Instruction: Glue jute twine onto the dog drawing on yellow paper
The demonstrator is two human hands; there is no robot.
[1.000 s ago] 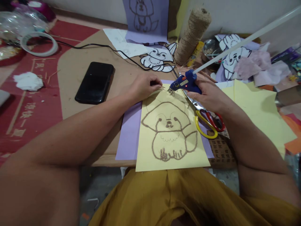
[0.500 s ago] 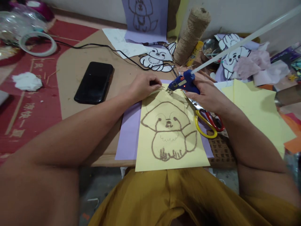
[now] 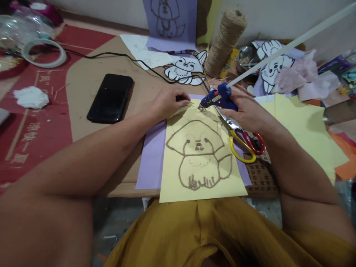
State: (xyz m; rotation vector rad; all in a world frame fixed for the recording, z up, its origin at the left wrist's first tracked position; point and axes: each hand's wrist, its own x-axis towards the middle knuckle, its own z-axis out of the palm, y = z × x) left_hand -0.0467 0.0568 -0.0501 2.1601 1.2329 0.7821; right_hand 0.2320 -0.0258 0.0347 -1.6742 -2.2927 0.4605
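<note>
My right hand (image 3: pixel 247 111) grips a blue hot glue gun (image 3: pixel 216 98), from whose back a long white glue stick (image 3: pixel 258 63) slants up. The gun's nozzle points down over the upper part of a yellow sheet (image 3: pixel 204 168), which carries a fox-like outline in brown twine plus thin pencil lines. Left of the nozzle, my left hand (image 3: pixel 170 102) has thumb and forefinger pinched on a short bit of twine (image 3: pixel 191 102). Beneath the yellow sheet lies purple paper (image 3: pixel 150 163). Scissors (image 3: pixel 241 144) with yellow and red handles lie under and beside my right hand.
A black phone (image 3: pixel 110 98) lies to the left, with a black cord (image 3: pixel 111 54) running behind it. Paper cut-outs (image 3: pixel 185 68) and a twine spool (image 3: pixel 226 40) stand at the back. Tape (image 3: pixel 43 53) is far left; yellow paper (image 3: pixel 303 133) lies right.
The glue gun's nozzle has shifted very slightly right over the sheet. My left hand keeps its pinch in nearly the same place, and the whole view has moved a little.
</note>
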